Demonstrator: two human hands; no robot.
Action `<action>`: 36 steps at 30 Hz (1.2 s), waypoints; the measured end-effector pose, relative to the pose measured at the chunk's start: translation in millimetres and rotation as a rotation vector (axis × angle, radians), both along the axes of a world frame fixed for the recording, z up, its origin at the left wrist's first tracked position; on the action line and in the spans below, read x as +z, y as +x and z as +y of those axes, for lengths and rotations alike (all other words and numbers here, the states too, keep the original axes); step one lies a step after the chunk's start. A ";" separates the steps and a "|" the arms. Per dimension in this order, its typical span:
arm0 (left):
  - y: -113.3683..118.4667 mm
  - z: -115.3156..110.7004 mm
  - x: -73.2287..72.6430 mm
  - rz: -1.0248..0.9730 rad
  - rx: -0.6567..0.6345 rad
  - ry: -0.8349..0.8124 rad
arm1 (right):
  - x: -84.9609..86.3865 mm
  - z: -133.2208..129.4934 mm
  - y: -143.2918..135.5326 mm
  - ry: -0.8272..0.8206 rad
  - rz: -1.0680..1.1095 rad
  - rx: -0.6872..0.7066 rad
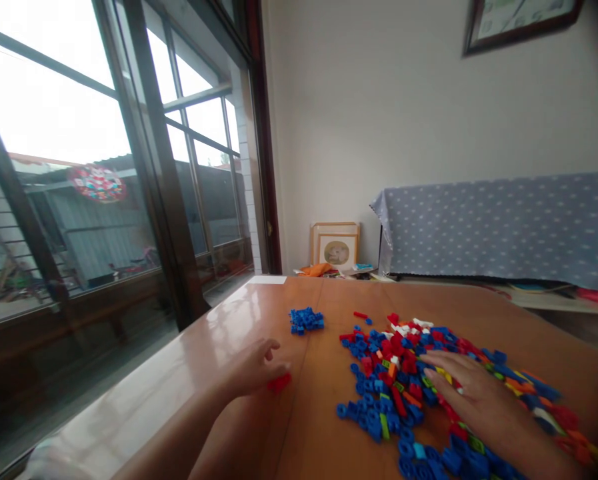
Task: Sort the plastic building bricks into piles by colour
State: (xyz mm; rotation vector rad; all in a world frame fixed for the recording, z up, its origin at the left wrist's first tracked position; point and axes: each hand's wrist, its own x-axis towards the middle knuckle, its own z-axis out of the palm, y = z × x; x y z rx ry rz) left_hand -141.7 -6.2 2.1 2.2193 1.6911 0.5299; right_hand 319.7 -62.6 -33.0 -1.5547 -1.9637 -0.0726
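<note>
My left hand [256, 369] hovers low over the table, its fingers loosely curled and the thumb apart, with nothing seen in the grasp. Just below the thumb lies a small red piece [279, 382]; whether the hand touches it I cannot tell. My right hand [471, 387] rests palm down over the right part of a wide pile of plastic building pieces [379, 390], fingers stretched out. Blue and red pieces dominate there, with some white, orange, yellow and green ones. What lies beneath the palm is hidden. A separate cluster of blue pieces [306, 321] sits beyond my left hand.
The wooden table [309, 413] reaches back towards a wall. At its far left edge is a white sheet [267, 280]. Behind stand framed pictures [336, 250] and a cloth-covered object [499, 230]. A large window [103, 200] runs along the left.
</note>
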 end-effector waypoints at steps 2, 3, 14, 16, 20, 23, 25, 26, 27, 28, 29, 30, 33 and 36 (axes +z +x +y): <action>-1.4 -17.6 -5.6 0.042 -0.005 -0.025 | 1.1 -0.4 -1.3 0.014 0.001 0.021; 0.1 -23.3 -8.4 0.058 -0.004 -0.019 | 1.2 -0.3 -1.6 0.022 0.002 0.030; 72.9 1.6 -10.4 0.162 0.216 0.025 | -3.5 7.9 6.3 0.046 0.039 0.031; 78.5 9.5 -12.7 0.152 0.221 0.021 | -2.1 8.4 8.6 0.050 0.044 0.022; 75.8 14.8 -14.3 0.135 0.172 -0.020 | 1.6 7.9 11.8 0.066 0.051 0.010; 69.5 13.3 -11.6 0.140 0.146 -0.043 | 3.5 7.3 12.0 0.070 0.048 0.007; 66.6 12.4 -9.5 0.140 0.155 -0.048 | 4.1 7.0 11.7 0.065 0.039 0.014; 65.8 12.2 -8.6 0.140 0.166 -0.049 | 4.2 6.9 11.6 0.062 0.034 0.019; 65.4 12.3 -7.8 0.141 0.182 -0.049 | 4.3 6.8 11.7 0.059 0.030 0.023; 65.2 12.5 -7.1 0.141 0.197 -0.048 | 4.3 6.9 11.9 0.057 0.027 0.025; 65.3 12.8 -6.4 0.142 0.210 -0.048 | 4.3 7.0 12.3 0.057 0.026 0.025; 65.4 13.2 -5.9 0.142 0.219 -0.047 | 4.3 7.1 12.9 0.058 0.025 0.025; 65.9 14.5 -4.6 0.145 0.229 -0.040 | 5.0 7.6 14.5 0.064 0.030 0.014; 67.1 15.4 -3.1 0.159 0.239 0.004 | 6.8 6.9 14.9 0.061 0.037 0.008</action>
